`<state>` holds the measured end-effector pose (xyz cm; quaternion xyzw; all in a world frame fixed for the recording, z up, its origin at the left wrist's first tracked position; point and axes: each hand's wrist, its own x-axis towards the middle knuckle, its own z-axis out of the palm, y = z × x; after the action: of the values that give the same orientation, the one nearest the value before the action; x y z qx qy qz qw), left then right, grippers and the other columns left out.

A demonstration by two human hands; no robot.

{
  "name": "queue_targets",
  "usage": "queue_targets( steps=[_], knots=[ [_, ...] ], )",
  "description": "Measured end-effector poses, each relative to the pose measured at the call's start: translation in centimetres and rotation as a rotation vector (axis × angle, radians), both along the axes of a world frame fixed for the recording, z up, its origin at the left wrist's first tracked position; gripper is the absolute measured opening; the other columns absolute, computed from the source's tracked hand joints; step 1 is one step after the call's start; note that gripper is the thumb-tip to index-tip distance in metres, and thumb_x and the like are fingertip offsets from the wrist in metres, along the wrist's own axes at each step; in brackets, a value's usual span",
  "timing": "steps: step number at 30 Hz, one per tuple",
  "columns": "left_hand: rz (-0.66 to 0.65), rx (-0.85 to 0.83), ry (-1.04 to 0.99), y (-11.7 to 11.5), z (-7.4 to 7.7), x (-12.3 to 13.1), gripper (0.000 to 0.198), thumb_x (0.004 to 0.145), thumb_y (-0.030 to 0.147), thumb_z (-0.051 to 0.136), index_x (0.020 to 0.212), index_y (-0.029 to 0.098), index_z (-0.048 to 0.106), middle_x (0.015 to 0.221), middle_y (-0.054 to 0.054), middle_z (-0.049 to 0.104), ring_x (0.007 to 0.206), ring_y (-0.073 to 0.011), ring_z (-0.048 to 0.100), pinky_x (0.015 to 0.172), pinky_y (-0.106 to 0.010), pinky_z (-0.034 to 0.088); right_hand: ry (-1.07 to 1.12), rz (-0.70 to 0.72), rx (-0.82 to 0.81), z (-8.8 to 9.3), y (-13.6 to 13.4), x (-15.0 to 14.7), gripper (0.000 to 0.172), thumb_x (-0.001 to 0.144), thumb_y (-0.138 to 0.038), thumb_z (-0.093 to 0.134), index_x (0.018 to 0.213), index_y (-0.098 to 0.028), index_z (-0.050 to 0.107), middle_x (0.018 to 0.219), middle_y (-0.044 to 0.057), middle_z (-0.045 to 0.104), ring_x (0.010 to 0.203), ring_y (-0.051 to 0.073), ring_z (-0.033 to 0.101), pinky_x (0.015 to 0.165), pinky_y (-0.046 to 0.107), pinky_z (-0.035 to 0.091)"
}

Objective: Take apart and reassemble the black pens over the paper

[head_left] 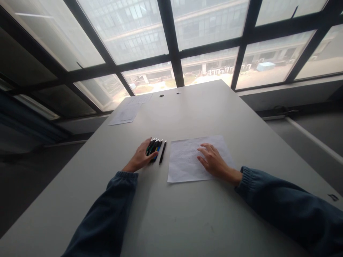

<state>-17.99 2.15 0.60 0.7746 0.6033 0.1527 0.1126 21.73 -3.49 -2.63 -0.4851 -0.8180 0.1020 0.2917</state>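
— What did you have at the left hand (141, 154)?

— From my end of the link, I saw it cupped about a bunch of pens (155, 147), thumb at their near right side, fingers along the left. I couldn't tell whether it gripped them or merely rested there.

— And the right hand (214, 163)?

— Loosely spread, fingers a little bent, with nothing in it. It was over the right half of a sheet (182, 166); I couldn't make out whether the fingertips touched the paper.

— So which step did you think was in hand?

— I judged it to be handling the bunch, with the left hand doing the work and the right idle.

— Was every pen in the bunch?

— No. A lone pen (163, 152) lay just right of the left thumb, apart from the others, between that hand and the sheet.

— What did the next move call for, in your view?

— Even pressure from left thumb and fingers, I reckoned, since a loose bunch could have rolled apart. The lone pen seemed to want a separate reach, and the sheet a light touch.

— Anything farther out?

— The table (160, 217) ran on beneath both hands. Well beyond the left hand, off to its left, were some papers (125, 113), and ahead of both hands stood a window (206, 25).
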Motion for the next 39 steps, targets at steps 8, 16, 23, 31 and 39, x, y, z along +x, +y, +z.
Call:
queue_targets(
  steps=[8,16,23,31,39],
  knots=[
    [-0.241,0.129,-0.052,-1.4,-1.8,-1.8,0.101,0.077,0.076,0.067,0.159,0.027,0.034,0.166,-0.013,0.027,0.152,-0.0375,0.028,0.125,-0.053,0.026,-0.062,0.007,-0.026,0.0,0.2,-0.1,0.039,0.101,-0.032,0.049,0.131,-0.012,0.062,0.143,0.021,0.053,0.137,0.033,0.045,0.117,0.051,0.037],
    [-0.100,0.172,-0.253,-0.7,-1.6,-0.8,0.081,0.089,0.073,0.051,0.150,0.021,0.048,0.157,-0.014,0.044,0.147,-0.0324,0.040,0.124,-0.050,0.030,0.141,0.055,-0.077,1.7,-0.5,-1.5,0.042,0.100,-0.030,0.050,0.136,-0.010,0.060,0.145,0.021,0.054,0.140,0.031,0.045,0.118,0.050,0.037],
    [0.128,0.167,-0.367,-0.9,-1.9,1.4,0.065,0.092,0.061,0.054,0.139,0.017,0.059,0.142,-0.014,0.061,0.134,-0.0311,0.056,0.118,-0.049,0.040,0.684,0.164,-0.699,4.9,0.7,-13.3,0.052,0.097,-0.050,0.053,0.133,-0.014,0.062,0.133,0.015,0.066,0.124,0.029,0.060,0.106,0.042,0.046],
    [0.066,0.206,-0.307,-1.3,-2.3,2.0,0.056,0.092,0.054,0.054,0.134,0.017,0.061,0.143,-0.014,0.059,0.137,-0.0293,0.053,0.121,-0.050,0.037,0.902,0.112,-0.826,4.6,4.1,-19.1,0.042,0.098,-0.050,0.049,0.098,-0.015,0.072,0.098,0.007,0.071,0.098,0.021,0.063,0.091,0.032,0.048],
    [0.103,0.233,-0.353,-0.8,-2.6,2.0,0.052,0.093,0.051,0.054,0.131,0.017,0.063,0.141,-0.013,0.061,0.135,-0.0288,0.054,0.120,-0.049,0.038,1.058,0.151,-0.797,3.2,5.5,-19.0,0.038,0.100,-0.043,0.045,0.103,-0.017,0.073,0.102,0.004,0.072,0.101,0.019,0.062,0.102,0.033,0.045]
  ],
)
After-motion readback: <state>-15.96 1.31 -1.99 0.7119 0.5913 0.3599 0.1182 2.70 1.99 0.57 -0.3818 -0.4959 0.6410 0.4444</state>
